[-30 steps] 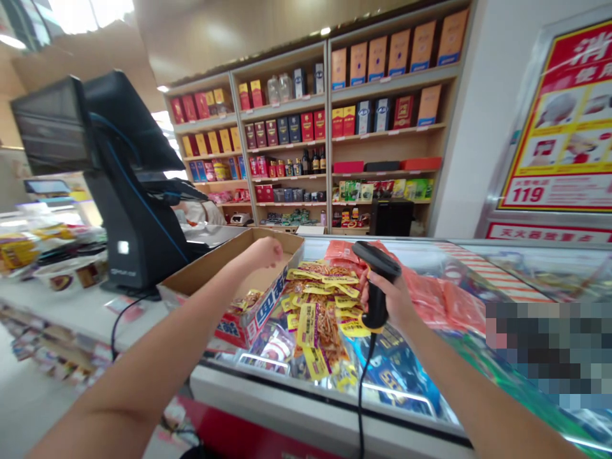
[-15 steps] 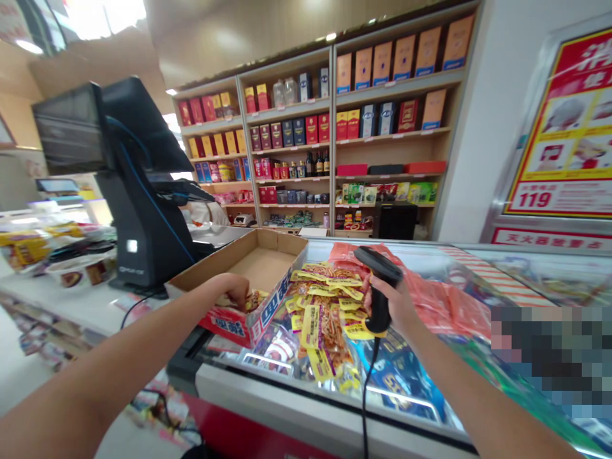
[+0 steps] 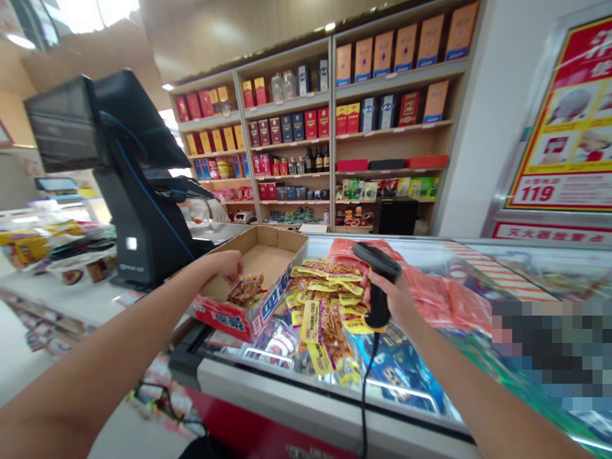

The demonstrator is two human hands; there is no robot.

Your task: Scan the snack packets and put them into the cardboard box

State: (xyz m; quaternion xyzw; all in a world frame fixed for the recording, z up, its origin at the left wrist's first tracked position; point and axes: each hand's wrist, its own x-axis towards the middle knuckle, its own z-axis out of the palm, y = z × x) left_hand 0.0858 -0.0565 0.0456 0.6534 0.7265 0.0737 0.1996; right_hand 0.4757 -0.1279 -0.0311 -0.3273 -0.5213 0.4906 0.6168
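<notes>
My left hand (image 3: 230, 264) hangs over the near left part of an open cardboard box (image 3: 243, 319), its fingers loosely bent downward and no packet visible in them. Just below and right of its fingertips, several snack packets (image 3: 246, 291) lie in the box. My right hand (image 3: 393, 294) is wrapped round the handle of a black barcode scanner (image 3: 380, 280), whose cable runs down over the counter edge. Beside and under the scanner, a heap of yellow-labelled clear snack packets (image 3: 325, 312) lies on the glass top of the counter.
A black point-of-sale terminal (image 3: 143, 191) stands left of the box. Reddish packs (image 3: 425, 296) lie behind the snack heap, and a blue package (image 3: 396, 363) is in front of the scanner. Shelves of boxed goods (image 3: 287, 127) line the back wall.
My left hand has risen and drawn back a little from the packets inside the box, leaving more of them in sight. My right hand still holds the scanner in nearly the same place.
</notes>
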